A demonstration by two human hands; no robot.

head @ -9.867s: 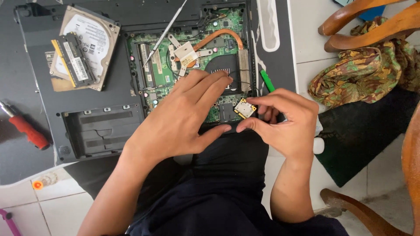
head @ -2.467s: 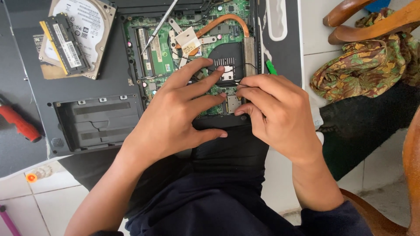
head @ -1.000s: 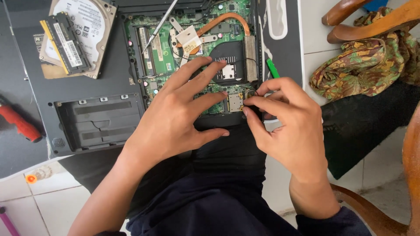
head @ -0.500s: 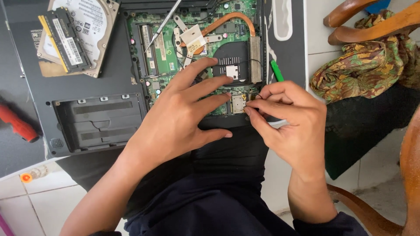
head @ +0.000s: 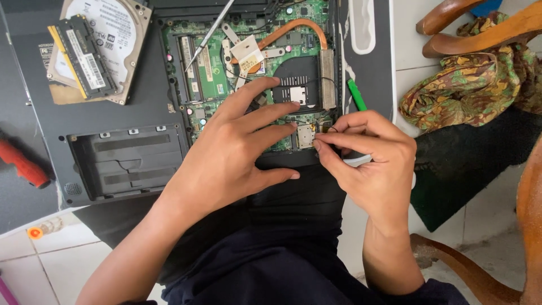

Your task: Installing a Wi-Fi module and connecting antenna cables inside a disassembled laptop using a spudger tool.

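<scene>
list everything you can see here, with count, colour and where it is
laptop base: 1, dark grey, opened, centre-left
circuit board: 1, green, inside laptop
copper pipe: 1, orange, over board
small card: 1, pale, at fingertips
hard drive: 1, silver, top left
memory stick: 1, black, on drive
metal tool: 1, silver, on board
green tool: 1, right of board
red handle: 1, left edge
patterned cloth: 1, green-brown, right
wooden chair: brown, right
left hand: on board
right hand: pinching card

White tiled floor (head: 45, 254); wooden chair (head: 485, 22) at its right edge, patterned cloth (head: 468, 90) draped beside, dark mat (head: 468, 164) below
</scene>
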